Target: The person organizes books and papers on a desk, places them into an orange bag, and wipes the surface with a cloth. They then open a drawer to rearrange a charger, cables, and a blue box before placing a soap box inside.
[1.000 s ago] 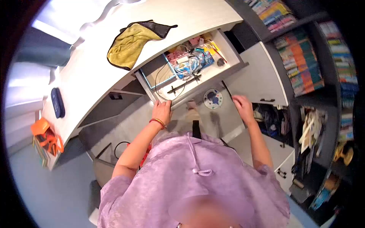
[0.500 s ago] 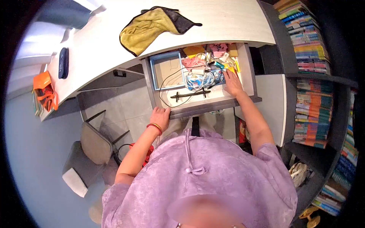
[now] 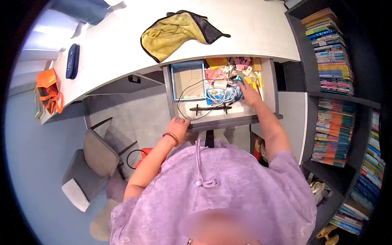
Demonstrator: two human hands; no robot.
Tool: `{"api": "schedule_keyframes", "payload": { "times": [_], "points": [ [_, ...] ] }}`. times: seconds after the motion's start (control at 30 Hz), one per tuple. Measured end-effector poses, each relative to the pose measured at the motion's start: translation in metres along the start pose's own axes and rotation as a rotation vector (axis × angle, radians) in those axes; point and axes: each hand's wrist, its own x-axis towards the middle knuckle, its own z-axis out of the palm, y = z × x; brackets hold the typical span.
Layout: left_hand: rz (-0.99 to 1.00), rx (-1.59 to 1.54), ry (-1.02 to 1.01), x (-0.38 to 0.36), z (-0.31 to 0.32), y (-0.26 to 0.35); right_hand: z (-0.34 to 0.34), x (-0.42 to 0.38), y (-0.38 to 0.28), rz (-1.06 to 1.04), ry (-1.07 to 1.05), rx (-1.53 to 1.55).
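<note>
One drawer [image 3: 267, 83], two hands, left hand [image 3: 178, 126] gripping, right hand [image 3: 248, 92] inside

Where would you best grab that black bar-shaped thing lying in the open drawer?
Probably at the middle of the black bar, from straight above: it lies flat and crosswise near the drawer front, its thin span clear of the cable tangle.

- My blouse [image 3: 220, 183] is plain lilac.
- My left wrist wears a red and gold bracelet [image 3: 171, 138].
- The cloth [image 3: 177, 30] is yellow, edged in black.
- The desk [image 3: 122, 45] is white.
- The case [image 3: 72, 61] is navy.
- The bag [image 3: 48, 92] is orange.
- The tray [image 3: 188, 79] in the drawer [image 3: 222, 116] has a pale blue rim.
- The cables [image 3: 222, 92] are white.
</note>
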Motion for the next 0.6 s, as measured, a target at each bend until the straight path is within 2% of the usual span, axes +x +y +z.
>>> {"api": "schedule_keyframes", "payload": {
  "times": [0.1, 0.23, 0.3, 0.37, 0.43, 0.5, 0.57, 0.6],
  "points": [
    [0.03, -0.059, 0.001, 0.003, 0.004, -0.009, -0.013, -0.017, -0.014, 0.037, -0.099, -0.104],
    [0.121, -0.234, 0.025, 0.006, -0.001, -0.023, -0.026, -0.045, -0.01, 0.006, -0.043, -0.056],
    [0.038, -0.395, -0.017, 0.009, -0.008, -0.023, -0.044, -0.059, -0.006, 0.023, -0.084, 0.268],
    [0.048, -0.386, -0.018, 0.011, -0.014, -0.022, -0.065, -0.075, 0.0, 0.033, -0.037, 0.326],
    [0.049, -0.372, 0.069, 0.014, -0.01, -0.021, -0.086, -0.088, 0.012, 0.059, -0.168, 0.466],
    [0.036, -0.425, 0.09, 0.02, -0.012, -0.02, -0.106, -0.101, 0.023, 0.094, -0.197, 0.48],
    [0.022, -0.474, 0.104, 0.026, -0.014, -0.015, -0.133, -0.113, 0.031, 0.44, -0.561, 0.882],
    [0.018, -0.502, 0.1, 0.031, -0.018, -0.011, -0.133, -0.12, 0.043, 0.44, -0.562, 0.88]
  ]
}}
